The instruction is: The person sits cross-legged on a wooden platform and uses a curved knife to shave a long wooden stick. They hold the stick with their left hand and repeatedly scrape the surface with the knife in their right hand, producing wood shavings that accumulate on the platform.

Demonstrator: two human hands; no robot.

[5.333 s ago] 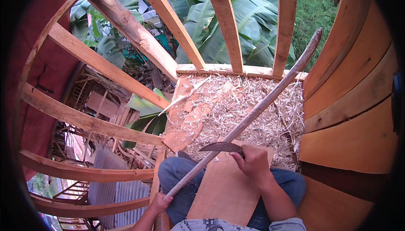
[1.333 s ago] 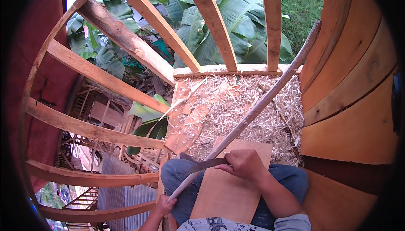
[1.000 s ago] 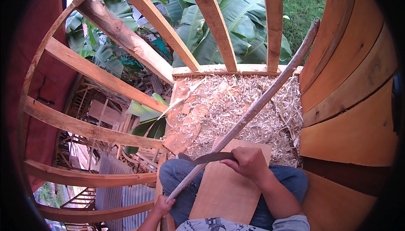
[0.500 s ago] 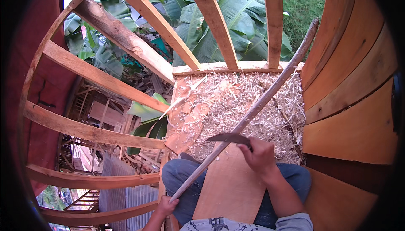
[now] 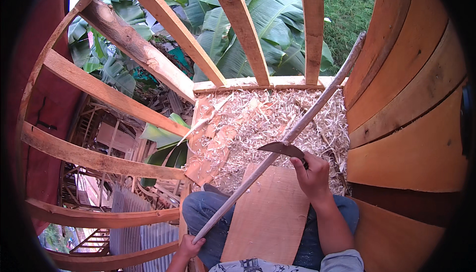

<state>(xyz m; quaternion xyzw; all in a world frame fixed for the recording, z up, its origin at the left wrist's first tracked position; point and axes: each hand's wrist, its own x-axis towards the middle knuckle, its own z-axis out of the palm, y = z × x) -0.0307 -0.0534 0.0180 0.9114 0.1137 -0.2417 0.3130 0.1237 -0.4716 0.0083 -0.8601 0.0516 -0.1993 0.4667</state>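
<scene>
A long, slightly crooked wooden pole [image 5: 238, 191] slants from the lower left up to the far right, its far end resting near or against the plank wall. My left hand [image 5: 191, 247] is closed around its near end. In my right hand [image 5: 312, 172] is a knife with a dark curved blade [image 5: 281, 148], gripped by a handle mostly hidden in the fingers. The blade lies across the pole near its middle and touches it. Beneath the pole, a flat wooden board [image 5: 267, 217] rests on my lap between my knees.
Pale wood shavings [image 5: 277, 115] cover the plank floor ahead. Wooden slats [image 5: 104, 160] form an open railing at the left and front, with banana leaves [image 5: 233, 34] beyond. A plank wall [image 5: 406, 155] rises at the right. Corrugated sheets [image 5: 126, 207] lie below on the left.
My right hand and the knife have moved farther up the pole, away from me. The left hand keeps its hold on the near end. The whole view has shifted slightly.
</scene>
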